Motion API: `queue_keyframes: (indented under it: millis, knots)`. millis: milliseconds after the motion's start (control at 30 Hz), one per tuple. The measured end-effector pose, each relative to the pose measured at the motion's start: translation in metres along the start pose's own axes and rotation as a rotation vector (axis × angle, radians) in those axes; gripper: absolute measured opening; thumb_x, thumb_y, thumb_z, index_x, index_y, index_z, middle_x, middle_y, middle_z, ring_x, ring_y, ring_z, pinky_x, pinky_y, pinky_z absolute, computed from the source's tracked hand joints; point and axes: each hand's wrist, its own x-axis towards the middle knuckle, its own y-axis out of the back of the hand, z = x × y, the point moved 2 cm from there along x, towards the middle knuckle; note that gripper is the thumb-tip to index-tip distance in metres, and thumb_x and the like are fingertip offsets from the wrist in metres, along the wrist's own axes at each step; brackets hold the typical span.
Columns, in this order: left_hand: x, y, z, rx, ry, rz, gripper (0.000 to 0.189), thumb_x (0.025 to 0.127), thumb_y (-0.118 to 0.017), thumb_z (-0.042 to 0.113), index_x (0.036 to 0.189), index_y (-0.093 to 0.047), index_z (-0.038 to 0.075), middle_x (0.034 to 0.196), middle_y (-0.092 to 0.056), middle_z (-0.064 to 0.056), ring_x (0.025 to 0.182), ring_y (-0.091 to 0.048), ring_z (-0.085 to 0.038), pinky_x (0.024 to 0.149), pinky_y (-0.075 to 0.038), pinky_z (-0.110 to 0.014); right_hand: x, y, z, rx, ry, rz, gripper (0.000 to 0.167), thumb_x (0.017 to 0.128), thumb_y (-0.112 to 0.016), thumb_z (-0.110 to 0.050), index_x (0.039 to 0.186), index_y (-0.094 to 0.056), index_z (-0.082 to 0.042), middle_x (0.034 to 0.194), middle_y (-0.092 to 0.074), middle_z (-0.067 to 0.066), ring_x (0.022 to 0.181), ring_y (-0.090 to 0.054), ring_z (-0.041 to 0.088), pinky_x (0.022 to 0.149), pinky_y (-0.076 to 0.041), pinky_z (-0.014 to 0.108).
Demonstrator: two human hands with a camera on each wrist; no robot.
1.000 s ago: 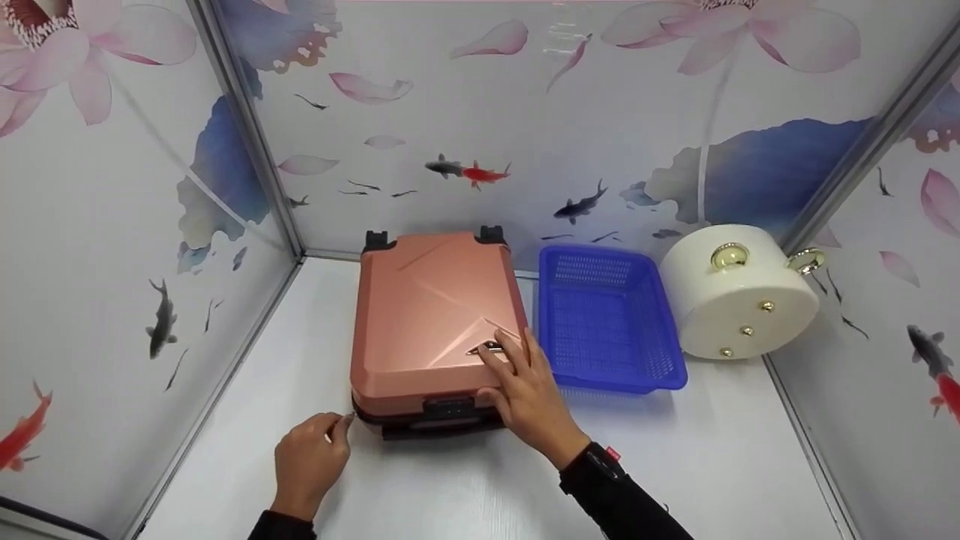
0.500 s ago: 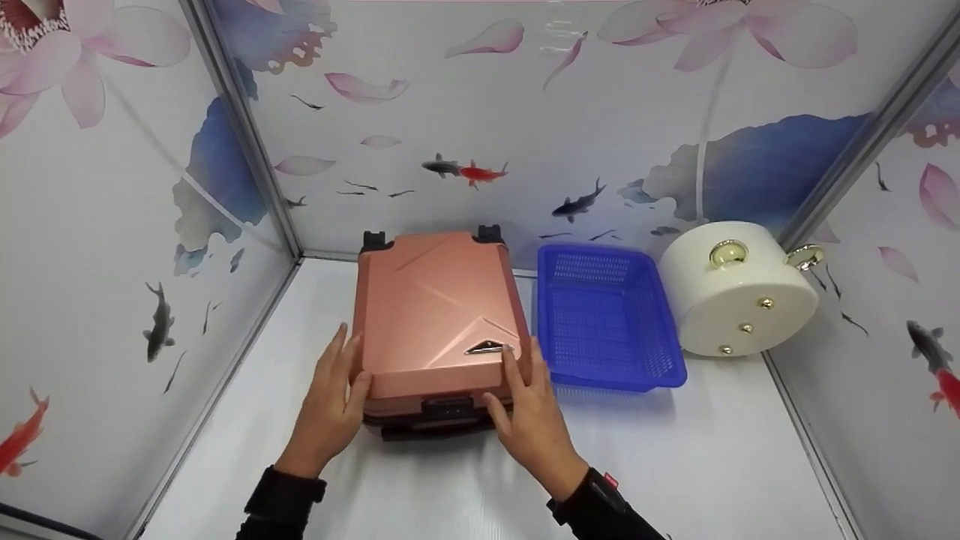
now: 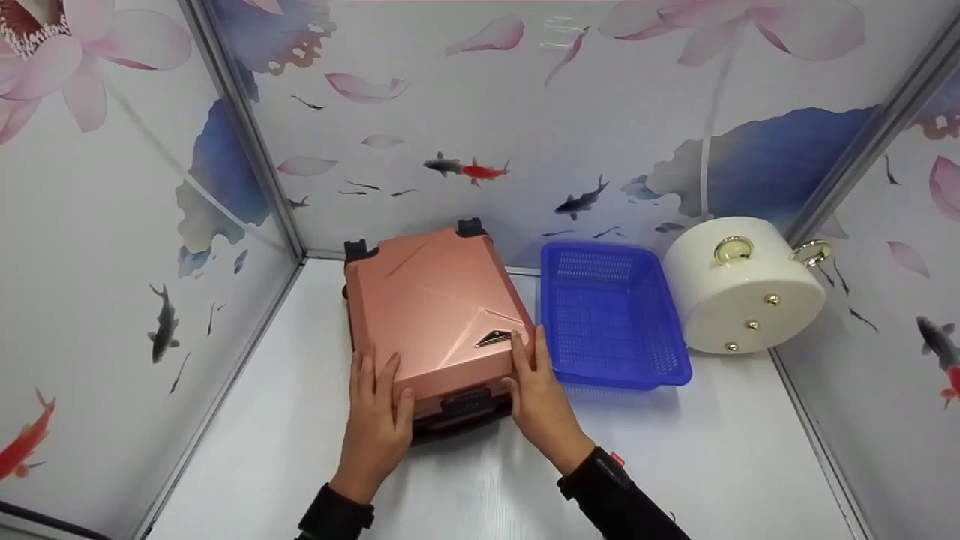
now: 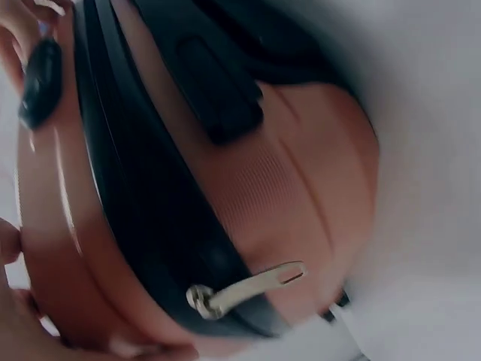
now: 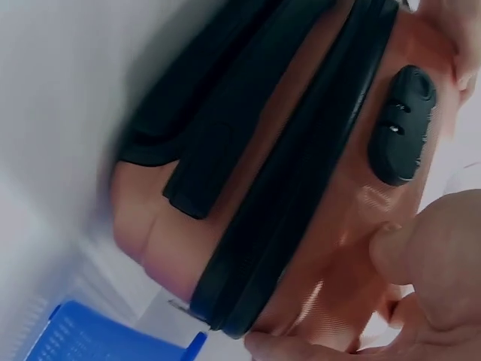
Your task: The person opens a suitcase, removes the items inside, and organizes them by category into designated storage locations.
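Note:
A rose-gold hard-shell suitcase [image 3: 442, 300] lies flat and closed on the white table, turned at a slight angle. My left hand [image 3: 375, 427] rests on its near left corner, fingers extended over the shell. At the near right corner, my right hand [image 3: 547, 405] touches the shell with fairly straight fingers, beside the dark triangular badge [image 3: 495, 337]. A metal zipper pull [image 4: 248, 289] hangs from the black zipper band [image 4: 143, 173] in the left wrist view. The right wrist view shows a black combination lock [image 5: 403, 128] on the shell's front side.
A blue plastic basket [image 3: 667, 322] stands close to the suitcase's right side. Farther right is a white round case [image 3: 750, 285] with gold handles and studs. Printed panels enclose the table [image 3: 465, 495] at the back and both sides.
My left hand has let go of the zipper pull and come onto the shell's corner. The suitcase has turned counterclockwise, its far end swinging left, with my right hand staying at its right corner.

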Motion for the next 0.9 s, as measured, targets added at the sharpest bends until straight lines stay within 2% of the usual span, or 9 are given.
queue_keyframes:
  millis: [100,167,300,400,467,533,600,767,900]
  knots:
    - [-0.005,-0.004,0.009,0.035,0.021,0.046,0.060,0.109,-0.068,0.038,0.163,-0.052,0.017,0.182,-0.027,-0.021,0.167,-0.024,-0.051,0.124,-0.037,-0.075,0.000,0.001,0.000,-0.008,0.001,0.006,0.066,0.114,-0.062,-0.019,0.174,-0.036,-0.014,0.183,-0.011,0.031,0.156,-0.046,0.055,0.115,-0.054,0.061]
    - [0.000,0.002,0.007,0.009,0.030,0.072,0.053,0.107,-0.070,0.038,0.154,-0.061,0.016,0.174,-0.039,-0.021,0.157,-0.036,-0.048,0.121,-0.040,-0.070,-0.004,0.001,-0.008,-0.021,-0.006,-0.002,0.065,0.113,-0.063,-0.020,0.173,-0.039,-0.014,0.183,-0.011,0.031,0.157,-0.040,0.060,0.117,-0.051,0.066]
    - [0.039,0.025,-0.016,-0.152,0.025,0.074,0.044,0.112,-0.062,0.029,0.152,-0.062,0.012,0.166,-0.046,-0.020,0.148,-0.042,-0.042,0.115,-0.041,-0.068,-0.014,0.005,-0.036,-0.007,-0.010,-0.045,0.068,0.110,-0.068,-0.027,0.172,-0.041,-0.017,0.184,-0.009,0.028,0.159,-0.027,0.069,0.115,-0.048,0.074]
    - [0.071,0.034,-0.040,-0.237,-0.022,-0.025,0.053,0.117,-0.053,0.023,0.168,-0.046,0.010,0.178,-0.034,-0.019,0.163,-0.028,-0.043,0.125,-0.031,-0.074,-0.021,0.005,-0.056,0.051,0.005,-0.122,0.070,0.111,-0.068,-0.032,0.173,-0.039,-0.021,0.186,-0.006,0.023,0.161,-0.022,0.068,0.114,-0.047,0.076]
    - [0.081,0.033,-0.053,-0.224,-0.064,-0.123,0.056,0.118,-0.049,0.023,0.172,-0.040,0.013,0.184,-0.024,-0.017,0.171,-0.015,-0.044,0.130,-0.020,-0.078,-0.024,0.000,-0.065,0.088,0.023,-0.185,0.071,0.111,-0.067,-0.035,0.174,-0.037,-0.022,0.186,-0.006,0.021,0.162,-0.017,0.069,0.115,-0.046,0.076]
    - [0.080,0.029,-0.061,-0.202,-0.088,-0.183,0.054,0.119,-0.047,0.026,0.172,-0.041,0.015,0.185,-0.023,-0.015,0.173,-0.011,-0.045,0.131,-0.016,-0.079,-0.026,-0.005,-0.070,0.108,0.025,-0.244,0.073,0.111,-0.067,-0.039,0.174,-0.036,-0.024,0.187,-0.008,0.019,0.161,-0.009,0.072,0.115,-0.044,0.079]
    - [0.074,0.023,-0.063,-0.172,-0.099,-0.194,0.051,0.119,-0.047,0.029,0.169,-0.048,0.018,0.184,-0.025,-0.013,0.173,-0.011,-0.045,0.131,-0.016,-0.079,-0.027,-0.009,-0.070,0.112,0.026,-0.273,0.074,0.110,-0.068,-0.042,0.174,-0.037,-0.025,0.187,-0.010,0.018,0.161,-0.004,0.073,0.116,-0.043,0.079]
    - [0.064,0.014,-0.052,-0.137,-0.081,-0.092,0.047,0.118,-0.048,0.025,0.164,-0.054,0.017,0.182,-0.032,-0.014,0.172,-0.015,-0.046,0.130,-0.019,-0.080,-0.021,-0.008,-0.060,0.108,-0.010,-0.289,0.073,0.110,-0.064,-0.052,0.172,-0.041,-0.022,0.188,-0.012,0.011,0.165,-0.002,0.066,0.122,-0.037,0.077]
    - [0.059,0.003,-0.031,-0.108,-0.024,-0.005,0.047,0.117,-0.048,0.021,0.163,-0.054,0.014,0.181,-0.032,-0.017,0.172,-0.014,-0.047,0.131,-0.019,-0.078,-0.006,-0.001,-0.045,0.122,-0.002,-0.284,0.076,0.112,-0.058,-0.058,0.170,-0.041,-0.012,0.188,-0.011,0.010,0.167,-0.004,0.063,0.125,-0.031,0.078]
